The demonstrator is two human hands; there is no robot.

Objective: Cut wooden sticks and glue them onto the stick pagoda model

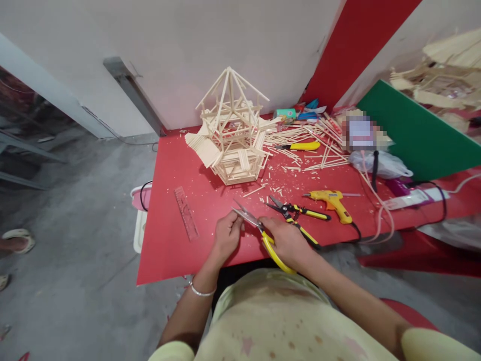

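Yellow-handled pointed snips (259, 226) rest in right hand (287, 241), left hand (226, 235) at blades.

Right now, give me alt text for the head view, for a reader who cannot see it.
A person's right hand grips yellow-handled snips over a red table, the left hand bunched at the blade tips. Behind them stands a model house of thin sticks, with loose sticks, a yellow glue gun, a second pair of cutters and a ruler around.
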